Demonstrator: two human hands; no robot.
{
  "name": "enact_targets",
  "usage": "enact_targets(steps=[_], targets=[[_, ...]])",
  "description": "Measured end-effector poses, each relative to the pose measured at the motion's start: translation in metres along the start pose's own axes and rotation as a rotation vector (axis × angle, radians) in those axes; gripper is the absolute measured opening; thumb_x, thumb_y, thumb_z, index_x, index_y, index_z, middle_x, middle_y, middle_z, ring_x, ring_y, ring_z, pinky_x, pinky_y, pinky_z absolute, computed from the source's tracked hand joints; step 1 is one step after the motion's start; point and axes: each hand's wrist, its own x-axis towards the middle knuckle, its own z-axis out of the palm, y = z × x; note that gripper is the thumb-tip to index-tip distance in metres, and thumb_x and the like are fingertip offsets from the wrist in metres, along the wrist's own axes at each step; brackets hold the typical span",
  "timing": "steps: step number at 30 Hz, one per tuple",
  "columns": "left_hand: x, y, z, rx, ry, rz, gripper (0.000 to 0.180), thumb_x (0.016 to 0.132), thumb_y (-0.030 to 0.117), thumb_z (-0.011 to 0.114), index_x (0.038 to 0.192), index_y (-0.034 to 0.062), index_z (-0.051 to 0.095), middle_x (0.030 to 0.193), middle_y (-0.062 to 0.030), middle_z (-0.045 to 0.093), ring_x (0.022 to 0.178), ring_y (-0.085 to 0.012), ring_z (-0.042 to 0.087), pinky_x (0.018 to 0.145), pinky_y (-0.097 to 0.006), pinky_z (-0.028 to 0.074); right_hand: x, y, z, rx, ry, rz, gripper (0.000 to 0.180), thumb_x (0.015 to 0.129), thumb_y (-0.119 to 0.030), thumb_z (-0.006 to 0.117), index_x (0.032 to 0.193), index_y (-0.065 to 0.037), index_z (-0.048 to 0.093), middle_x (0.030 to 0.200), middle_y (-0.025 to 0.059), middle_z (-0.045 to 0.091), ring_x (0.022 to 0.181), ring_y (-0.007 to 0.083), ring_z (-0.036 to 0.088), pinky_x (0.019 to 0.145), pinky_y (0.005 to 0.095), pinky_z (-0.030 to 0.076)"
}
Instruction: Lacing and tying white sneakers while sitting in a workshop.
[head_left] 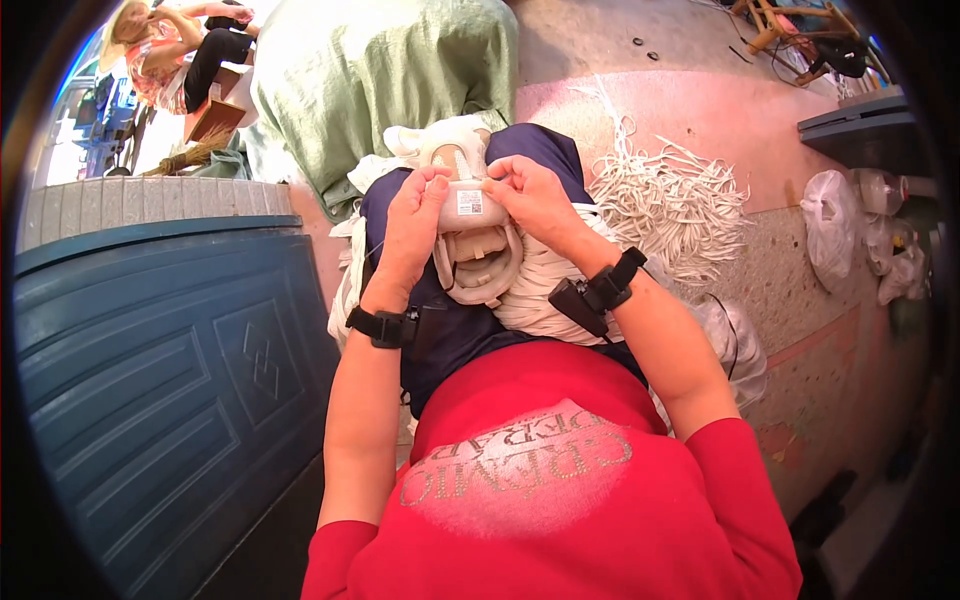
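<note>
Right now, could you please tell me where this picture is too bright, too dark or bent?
In the head view, strong light washes out the upper left around the seated person; in the head view, the rim falls to black, and the blue panel's top edge bends; also in the head view, the pale shoe shows fairly clearly.

The shoe [465, 225] at centre looks like matt, padded cloth, its small label [469, 203] smooth. Upper right, the laces [670, 215] are dull woven cloth. The green drape [390, 85] at upper middle is wrinkled, matt cloth; the red shirt [540, 385], smooth fabric. Far right, the bag [829, 225] is thin, glossy plastic. The blue panel [130, 390], left, has a smooth, faint sheen.
</note>
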Motion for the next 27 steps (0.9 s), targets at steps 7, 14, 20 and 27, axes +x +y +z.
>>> enact_targets(steps=[7,14,20,27], targets=[[-0.0038,0.0065,0.0039,0.095,-0.027,0.0,0.024,0.092,0.023,0.046,0.098,0.0022,0.058,0.086,-0.0012,0.057,0.078,-0.0068,0.049,0.071,-0.022,0.041,0.0019,0.0048,-0.0012,-0.001,0.009,-0.017,0.03,0.077,-0.029,0.062,0.095,-0.005,0.059,0.072,0.0079,0.06,0.069,0.0193,0.058,0.063,0.031,0.044],[-0.0041,0.0018,0.0039,0.129,-0.019,0.074,0.027,0.094,0.024,0.044,0.097,0.0018,0.058,0.086,-0.0012,0.057,0.079,-0.0069,0.048,0.071,-0.021,0.041,0.0033,0.0072,-0.0003,-0.013,-0.002,-0.003,0.029,0.077,-0.029,0.061,0.095,-0.006,0.059,0.076,0.0097,0.061,0.073,0.022,0.059,0.066,0.0324,0.045],[-0.0039,-0.0004,0.0026,0.152,-0.05,0.095,0.029,0.095,0.027,0.041,0.099,0.0031,0.056,0.085,0.0007,0.055,0.076,-0.0046,0.047,0.068,-0.019,0.04,0.0027,0.0033,-0.0019,-0.05,0.004,0.014,0.03,0.076,-0.03,0.061,0.095,-0.007,0.06,0.077,0.0098,0.062,0.075,0.0231,0.06,0.068,0.0334,0.045],[-0.0049,0.0024,0.0029,0.231,-0.041,0.087,0.03,0.095,0.028,0.041,0.099,0.0025,0.056,0.085,0.0008,0.055,0.074,-0.0047,0.047,0.065,-0.019,0.041,0.0023,0.0018,-0.0017,-0.024,-0.007,0.04,0.031,0.075,-0.031,0.063,0.095,-0.007,0.06,0.077,0.0092,0.062,0.076,0.0228,0.06,0.068,0.0331,0.045]])
